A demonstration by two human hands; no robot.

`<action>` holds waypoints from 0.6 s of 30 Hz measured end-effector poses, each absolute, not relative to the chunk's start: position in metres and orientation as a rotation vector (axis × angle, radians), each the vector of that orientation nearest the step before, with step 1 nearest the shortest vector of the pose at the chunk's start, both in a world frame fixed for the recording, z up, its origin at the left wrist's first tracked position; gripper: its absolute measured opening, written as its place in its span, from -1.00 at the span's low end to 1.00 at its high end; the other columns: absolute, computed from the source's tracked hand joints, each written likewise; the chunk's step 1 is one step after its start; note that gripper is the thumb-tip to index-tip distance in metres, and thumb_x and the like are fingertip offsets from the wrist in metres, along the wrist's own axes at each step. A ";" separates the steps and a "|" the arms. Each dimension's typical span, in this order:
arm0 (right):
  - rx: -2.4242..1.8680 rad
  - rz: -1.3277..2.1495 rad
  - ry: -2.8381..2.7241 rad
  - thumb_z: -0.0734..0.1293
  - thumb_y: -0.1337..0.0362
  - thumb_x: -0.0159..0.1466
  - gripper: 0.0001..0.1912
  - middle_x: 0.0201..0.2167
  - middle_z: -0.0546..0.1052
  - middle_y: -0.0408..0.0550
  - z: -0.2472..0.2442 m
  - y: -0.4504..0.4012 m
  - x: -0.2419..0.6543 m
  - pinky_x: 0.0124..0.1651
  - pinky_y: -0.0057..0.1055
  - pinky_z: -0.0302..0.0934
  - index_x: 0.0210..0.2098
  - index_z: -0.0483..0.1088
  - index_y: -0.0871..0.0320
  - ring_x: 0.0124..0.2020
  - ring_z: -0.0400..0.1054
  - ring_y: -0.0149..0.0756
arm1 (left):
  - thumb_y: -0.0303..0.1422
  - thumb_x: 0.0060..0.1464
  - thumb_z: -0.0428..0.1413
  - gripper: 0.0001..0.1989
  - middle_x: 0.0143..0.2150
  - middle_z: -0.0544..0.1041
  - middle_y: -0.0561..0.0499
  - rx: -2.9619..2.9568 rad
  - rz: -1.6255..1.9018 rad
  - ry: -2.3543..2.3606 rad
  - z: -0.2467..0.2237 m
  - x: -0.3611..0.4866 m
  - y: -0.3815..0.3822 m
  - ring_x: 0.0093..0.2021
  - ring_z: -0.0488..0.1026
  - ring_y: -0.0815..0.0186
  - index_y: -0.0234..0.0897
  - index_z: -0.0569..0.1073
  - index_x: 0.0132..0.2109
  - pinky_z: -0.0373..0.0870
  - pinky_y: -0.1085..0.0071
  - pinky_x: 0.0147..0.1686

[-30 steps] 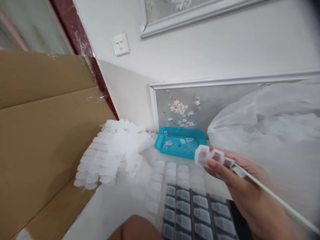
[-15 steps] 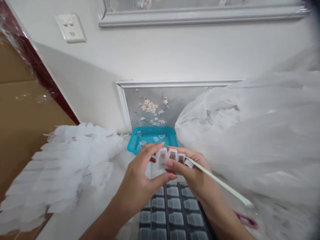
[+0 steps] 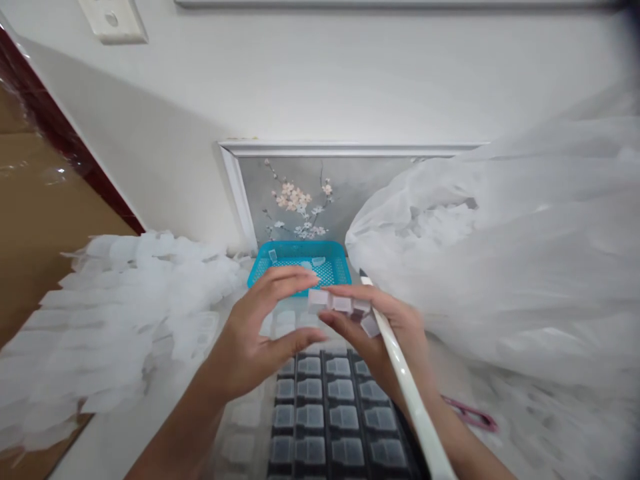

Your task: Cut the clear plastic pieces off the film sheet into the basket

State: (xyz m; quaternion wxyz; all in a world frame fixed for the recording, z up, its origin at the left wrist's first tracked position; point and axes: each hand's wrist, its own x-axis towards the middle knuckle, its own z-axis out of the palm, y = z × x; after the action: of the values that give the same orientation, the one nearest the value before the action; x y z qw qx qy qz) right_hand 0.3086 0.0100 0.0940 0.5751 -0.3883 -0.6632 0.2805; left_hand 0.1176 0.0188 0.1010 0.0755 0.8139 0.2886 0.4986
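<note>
My right hand point(image 3: 400, 327) grips a short row of small translucent plastic boxes point(image 3: 342, 305) between thumb and fingers. A slim white stick-like tool point(image 3: 407, 380) with a dark tip also rests in this hand, slanting down to the right. My left hand point(image 3: 245, 337) is open beside the row's left end, thumb and fingers apart, with no clear contact. Below both hands lies a black tray point(image 3: 324, 400) with rows of translucent lidded compartments. Behind them is a blue perforated basket point(image 3: 253, 272) with a few small clear pieces in it.
Many layered white translucent pieces point(image 3: 115, 320) are piled at left beside a cardboard box point(image 3: 50, 200). A large translucent plastic bag point(image 3: 525, 267) bulges at right. A pink-handled object point(image 3: 473, 415) lies by my right forearm. A framed floral panel point(image 3: 360, 183) is on the wall behind.
My left fingers have come off the boxes and spread apart. The row has tilted in my right hand, and the white tool has swung more upright. The view has dipped downward.
</note>
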 end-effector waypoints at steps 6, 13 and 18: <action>-0.808 0.102 -1.738 0.35 0.50 0.23 -0.67 -0.07 0.61 -0.03 0.088 0.001 0.313 0.00 -0.37 0.43 -0.06 0.50 0.10 -0.08 0.53 -0.26 | -0.56 0.10 0.22 -0.76 -0.13 0.54 -0.04 2.703 1.841 0.835 0.102 0.120 0.016 -0.10 0.52 0.28 -0.25 0.48 -0.08 0.54 0.32 -0.11; -0.776 -0.025 -1.761 0.31 0.52 0.25 -0.71 -0.06 0.58 0.06 0.087 0.000 0.310 -0.02 -0.34 0.46 -0.09 0.52 0.16 -0.08 0.52 -0.24 | -0.61 0.02 0.26 -0.77 -0.21 0.55 -0.03 2.834 1.858 0.768 0.102 0.124 0.011 -0.11 0.53 0.24 -0.33 0.49 -0.16 0.56 0.28 -0.16; -0.754 -0.031 -1.751 0.31 0.53 0.25 -0.69 -0.05 0.58 0.04 0.087 0.002 0.310 -0.02 -0.30 0.47 -0.07 0.51 0.14 -0.08 0.52 -0.23 | -0.63 0.03 0.24 -0.79 -0.18 0.55 -0.05 2.793 1.839 0.756 0.101 0.121 0.011 -0.11 0.52 0.24 -0.34 0.52 -0.17 0.54 0.28 -0.16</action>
State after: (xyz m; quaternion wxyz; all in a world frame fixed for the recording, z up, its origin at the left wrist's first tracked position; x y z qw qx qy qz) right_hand 0.3103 0.0024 0.0868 0.5788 -0.3226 -0.7488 -0.0133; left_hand 0.1210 0.0111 0.1008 -0.1431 0.8063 0.2183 0.5307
